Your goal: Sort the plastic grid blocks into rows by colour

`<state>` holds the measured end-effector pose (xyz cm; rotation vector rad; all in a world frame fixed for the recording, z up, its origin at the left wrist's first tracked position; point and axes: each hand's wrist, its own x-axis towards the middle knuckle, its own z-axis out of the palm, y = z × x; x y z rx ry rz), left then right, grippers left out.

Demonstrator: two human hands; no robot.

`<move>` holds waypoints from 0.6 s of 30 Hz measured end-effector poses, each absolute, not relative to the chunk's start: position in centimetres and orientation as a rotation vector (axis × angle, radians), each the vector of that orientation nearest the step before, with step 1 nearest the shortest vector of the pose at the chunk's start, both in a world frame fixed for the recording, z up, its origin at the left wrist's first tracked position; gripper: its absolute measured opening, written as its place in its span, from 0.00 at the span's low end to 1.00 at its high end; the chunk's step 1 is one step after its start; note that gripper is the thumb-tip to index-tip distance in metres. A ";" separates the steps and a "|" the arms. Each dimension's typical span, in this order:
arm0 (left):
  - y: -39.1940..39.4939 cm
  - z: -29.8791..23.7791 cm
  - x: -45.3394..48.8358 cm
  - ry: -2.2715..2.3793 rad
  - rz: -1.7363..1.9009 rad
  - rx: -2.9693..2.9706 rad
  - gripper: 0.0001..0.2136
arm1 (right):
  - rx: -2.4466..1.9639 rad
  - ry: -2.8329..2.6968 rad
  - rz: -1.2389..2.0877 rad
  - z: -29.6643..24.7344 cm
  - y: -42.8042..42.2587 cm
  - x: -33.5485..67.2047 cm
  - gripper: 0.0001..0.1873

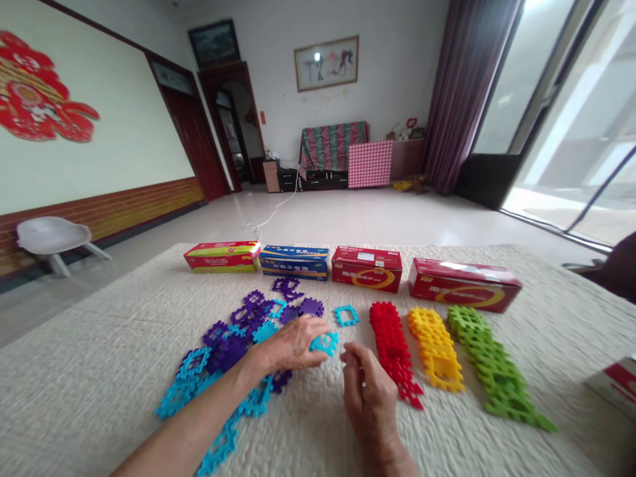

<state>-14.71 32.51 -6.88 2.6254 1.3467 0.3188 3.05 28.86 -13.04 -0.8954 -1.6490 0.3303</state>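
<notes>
My left hand rests on the quilted table cover with its fingers pinching a light blue square lattice tile. My right hand hovers just right of it, fingers curled together, nothing visible in them. A mixed heap of purple and light blue tiles lies under and left of my left forearm. One lone light blue tile sits beyond my hands. Rows of red tiles, yellow tiles and green tiles run to the right.
Several cardboard boxes stand in a line at the far side: a red-yellow box, a blue box and two red boxes. Another box corner shows at the right edge. A white chair stands on the floor at left.
</notes>
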 end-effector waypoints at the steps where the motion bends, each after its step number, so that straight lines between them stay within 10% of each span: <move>1: 33.2 -6.8 -14.2 1.395 0.353 2.624 0.16 | -0.882 -1.618 0.317 -12.9 29.0 3.1 0.09; 18: 37.7 -7.6 -9.3 1.777 0.126 2.652 0.13 | -0.906 -1.553 0.255 -12.6 30.3 3.2 0.09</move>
